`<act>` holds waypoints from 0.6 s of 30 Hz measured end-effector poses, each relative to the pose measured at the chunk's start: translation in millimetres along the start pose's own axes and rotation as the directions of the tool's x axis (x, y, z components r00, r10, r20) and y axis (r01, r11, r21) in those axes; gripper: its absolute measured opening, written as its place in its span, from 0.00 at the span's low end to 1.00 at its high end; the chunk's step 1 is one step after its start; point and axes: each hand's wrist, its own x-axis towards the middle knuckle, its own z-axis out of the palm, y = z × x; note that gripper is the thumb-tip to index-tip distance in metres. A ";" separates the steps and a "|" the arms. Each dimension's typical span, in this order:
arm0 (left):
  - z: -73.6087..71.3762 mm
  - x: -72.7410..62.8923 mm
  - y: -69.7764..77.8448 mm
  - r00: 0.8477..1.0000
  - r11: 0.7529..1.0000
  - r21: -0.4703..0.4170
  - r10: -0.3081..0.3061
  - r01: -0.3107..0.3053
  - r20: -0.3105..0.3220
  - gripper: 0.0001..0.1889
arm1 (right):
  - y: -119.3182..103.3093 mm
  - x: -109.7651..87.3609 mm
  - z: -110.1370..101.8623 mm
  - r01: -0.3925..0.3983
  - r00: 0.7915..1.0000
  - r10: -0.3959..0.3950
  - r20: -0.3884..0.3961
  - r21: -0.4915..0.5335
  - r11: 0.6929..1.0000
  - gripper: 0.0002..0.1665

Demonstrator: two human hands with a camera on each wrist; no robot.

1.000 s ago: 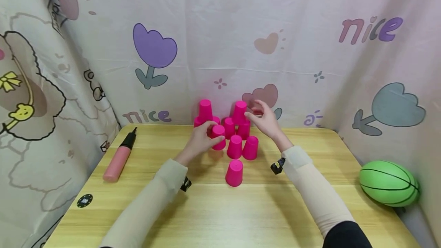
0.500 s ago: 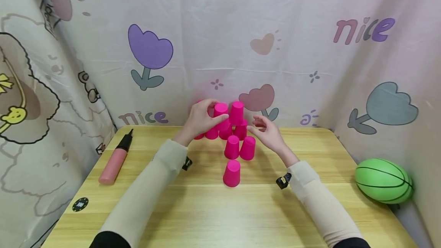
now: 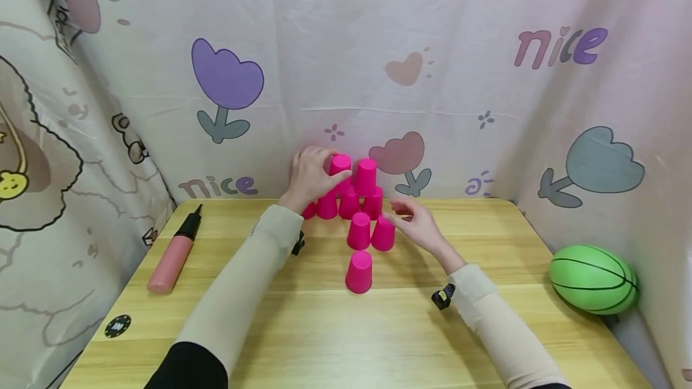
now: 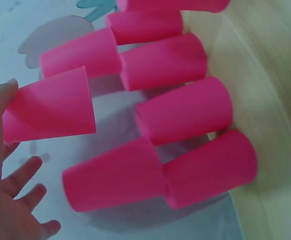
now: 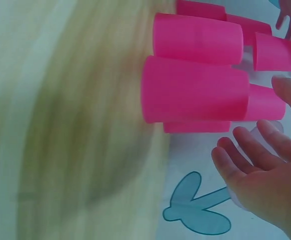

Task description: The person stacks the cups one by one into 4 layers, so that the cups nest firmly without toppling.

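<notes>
My left hand [image 3: 312,177] pinches an upside-down pink cup [image 4: 50,107] between thumb and fingers. It hangs above a back row of upside-down pink cups [image 3: 327,205], apart from them in the left wrist view. On that row, one second-tier cup [image 4: 113,175] stands left of the held cup, and another second-tier cup [image 3: 365,176] stands to its right. My right hand [image 3: 417,226], fingers loosely spread and holding nothing, is beside the right cup [image 3: 383,233] of a front pair; the left cup [image 3: 359,231] stands next to it. Nearer me stands a single cup [image 3: 359,272].
A pink bottle [image 3: 173,257] with a black nozzle lies at the table's left, behind a black chip [image 3: 118,326]. A green ball [image 3: 593,280] sits at the right edge. A patterned curtain [image 3: 346,77] hangs close behind the cups.
My left hand has lifted a cup from the front group and carried it up and back to second-tier height. My right hand has come down from the right second-tier cup towards the front pair.
</notes>
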 end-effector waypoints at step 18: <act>23.3 9.5 -20.7 0.997 0.996 0.045 -0.072 0.071 0.012 0.34 | 12.9 -13.6 16.8 -0.010 0.999 0.007 0.040 0.061 0.998 0.33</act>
